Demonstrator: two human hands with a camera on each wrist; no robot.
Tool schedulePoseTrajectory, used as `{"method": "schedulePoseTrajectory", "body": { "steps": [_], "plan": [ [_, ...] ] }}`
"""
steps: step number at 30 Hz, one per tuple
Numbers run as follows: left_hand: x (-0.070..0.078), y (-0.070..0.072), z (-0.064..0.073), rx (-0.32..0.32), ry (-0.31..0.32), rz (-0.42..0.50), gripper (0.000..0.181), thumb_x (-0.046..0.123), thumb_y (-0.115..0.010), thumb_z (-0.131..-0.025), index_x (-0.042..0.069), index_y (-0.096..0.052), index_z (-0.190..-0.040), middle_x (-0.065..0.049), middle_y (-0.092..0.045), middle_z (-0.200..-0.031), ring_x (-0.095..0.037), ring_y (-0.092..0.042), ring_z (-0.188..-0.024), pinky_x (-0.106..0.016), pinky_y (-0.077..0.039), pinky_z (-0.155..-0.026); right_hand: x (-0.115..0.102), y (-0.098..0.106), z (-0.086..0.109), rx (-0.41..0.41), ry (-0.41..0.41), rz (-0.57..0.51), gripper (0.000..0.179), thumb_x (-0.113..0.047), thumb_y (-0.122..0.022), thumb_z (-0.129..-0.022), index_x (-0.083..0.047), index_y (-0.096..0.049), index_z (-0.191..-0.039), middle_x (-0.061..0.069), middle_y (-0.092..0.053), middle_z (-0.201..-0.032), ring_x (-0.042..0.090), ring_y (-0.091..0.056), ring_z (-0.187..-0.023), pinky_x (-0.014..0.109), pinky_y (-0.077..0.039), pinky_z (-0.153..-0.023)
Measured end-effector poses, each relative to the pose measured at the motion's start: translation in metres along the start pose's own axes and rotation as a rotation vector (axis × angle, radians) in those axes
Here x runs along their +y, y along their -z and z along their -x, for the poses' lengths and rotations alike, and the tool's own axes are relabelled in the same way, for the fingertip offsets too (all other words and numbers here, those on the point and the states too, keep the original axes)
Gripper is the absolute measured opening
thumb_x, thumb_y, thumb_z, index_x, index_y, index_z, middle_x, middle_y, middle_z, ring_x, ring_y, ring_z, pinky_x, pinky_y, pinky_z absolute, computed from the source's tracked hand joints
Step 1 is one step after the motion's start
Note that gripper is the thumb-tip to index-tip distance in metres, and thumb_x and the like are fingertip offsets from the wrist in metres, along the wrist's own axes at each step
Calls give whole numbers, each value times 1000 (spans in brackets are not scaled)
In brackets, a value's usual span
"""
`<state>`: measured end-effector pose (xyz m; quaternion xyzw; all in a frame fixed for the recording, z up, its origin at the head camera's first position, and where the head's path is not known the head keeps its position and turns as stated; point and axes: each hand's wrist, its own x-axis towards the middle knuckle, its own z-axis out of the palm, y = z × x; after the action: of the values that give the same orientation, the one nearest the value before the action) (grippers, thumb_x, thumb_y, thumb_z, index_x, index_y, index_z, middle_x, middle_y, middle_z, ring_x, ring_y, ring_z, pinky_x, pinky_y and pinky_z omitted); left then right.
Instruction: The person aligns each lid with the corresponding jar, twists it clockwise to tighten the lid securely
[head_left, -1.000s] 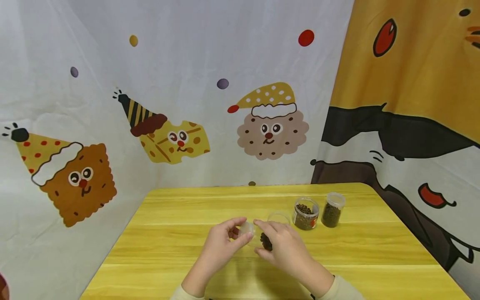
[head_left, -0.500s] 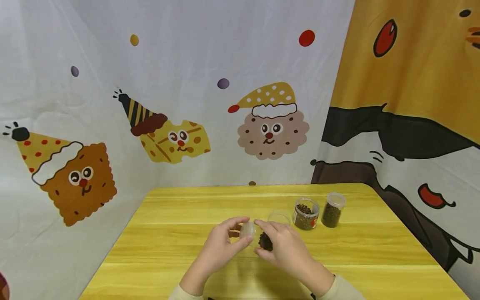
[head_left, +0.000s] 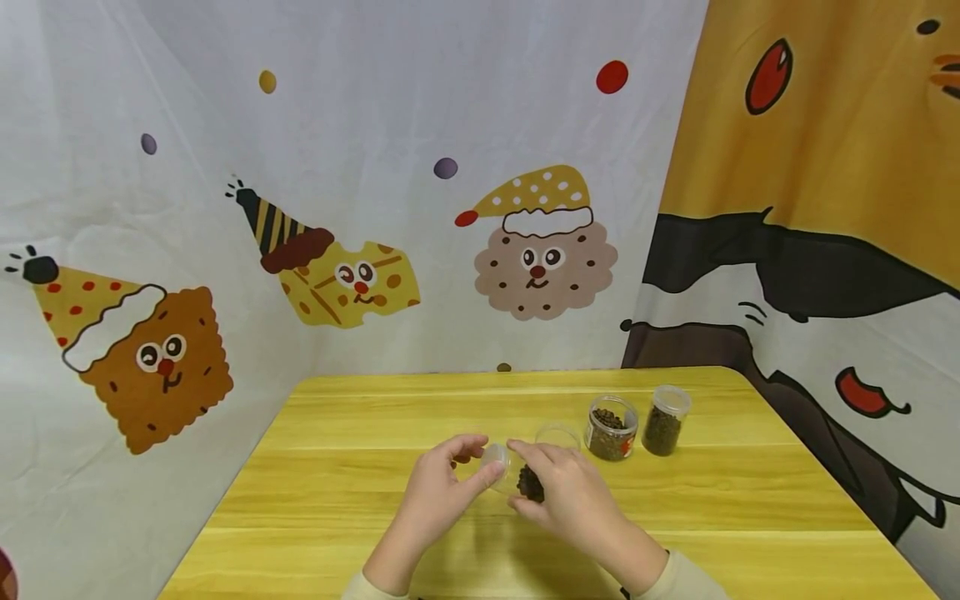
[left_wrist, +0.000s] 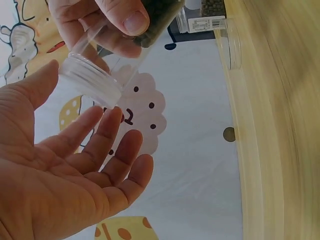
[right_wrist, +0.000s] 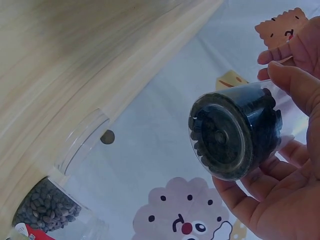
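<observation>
My right hand (head_left: 577,500) grips a clear plastic jar (right_wrist: 225,135), tilted on its side above the table. Dark pellet-like pieces lie toward its base; its translucent screw lid (left_wrist: 90,82) points left. Around that lid, my left hand (head_left: 442,487) has its fingers spread and loosely bent. In the left wrist view, the thumb stands apart from the lid on one side, and a fingertip is at or very near its edge on the other. Whether it touches, I cannot tell.
On the wooden table (head_left: 360,475), a round clear lid (head_left: 558,435) lies behind my right hand. Farther right stand a wide clear jar (head_left: 611,433) of brown pieces and a taller lidded jar (head_left: 664,425) of dark grains. A cartoon-printed cloth (head_left: 375,125) hangs behind.
My left fingers have loosened and spread from around the lid of the held jar. My right hand stays gripping that jar in nearly the same place.
</observation>
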<state>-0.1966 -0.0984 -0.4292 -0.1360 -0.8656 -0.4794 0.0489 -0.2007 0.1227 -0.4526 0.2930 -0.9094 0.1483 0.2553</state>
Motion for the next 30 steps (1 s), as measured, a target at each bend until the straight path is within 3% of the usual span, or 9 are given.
{"method": "schedulePoseTrajectory", "body": {
  "steps": [7,10,14,19,24,30],
  "plan": [
    [1,4,1,-60,-22,11,50,40,-82,-96,11,-71,-136,-7,-75,-130,-27,-66,-117,-59,-54,-105,0,-1,2,-30,-28,12,79,-45,-99,-72,-19,-68,-140,1,-80,-119,21,-75,-107,47,-60,-101],
    [2,4,2,-69,-22,16,54,41,-81,-96,11,-69,-140,-10,-73,-135,-30,-65,-121,-61,-53,-107,1,-1,2,-29,-31,17,79,-45,-99,-72,-19,-68,-140,1,-80,-119,21,-75,-107,47,-59,-101],
    [3,2,3,-27,27,16,59,52,-77,-97,13,-68,-141,-12,-70,-138,-31,-62,-123,-55,-56,-99,2,-1,1,-17,-21,21,80,-45,-100,-72,-19,-68,-141,1,-80,-118,21,-75,-107,48,-58,-102],
    [3,0,3,4,57,-5,61,55,-74,-97,7,-72,-135,-12,-74,-127,-30,-62,-118,-50,-56,-92,3,-2,2,4,-4,29,81,-45,-100,-71,-19,-68,-141,0,-80,-118,21,-75,-107,49,-57,-103],
    [3,-2,2,-15,64,-9,61,55,-74,-97,6,-73,-133,-9,-75,-123,-32,-63,-118,-48,-57,-91,5,-2,1,15,13,41,80,-46,-100,-70,-20,-69,-140,-1,-80,-117,19,-75,-105,46,-57,-100],
    [4,2,1,-73,43,10,54,43,-80,-96,10,-71,-138,-8,-72,-134,-30,-60,-122,-50,-56,-94,6,-2,1,-12,-12,25,80,-47,-100,-71,-20,-69,-140,0,-80,-118,20,-75,-106,47,-57,-101]
  ]
}}
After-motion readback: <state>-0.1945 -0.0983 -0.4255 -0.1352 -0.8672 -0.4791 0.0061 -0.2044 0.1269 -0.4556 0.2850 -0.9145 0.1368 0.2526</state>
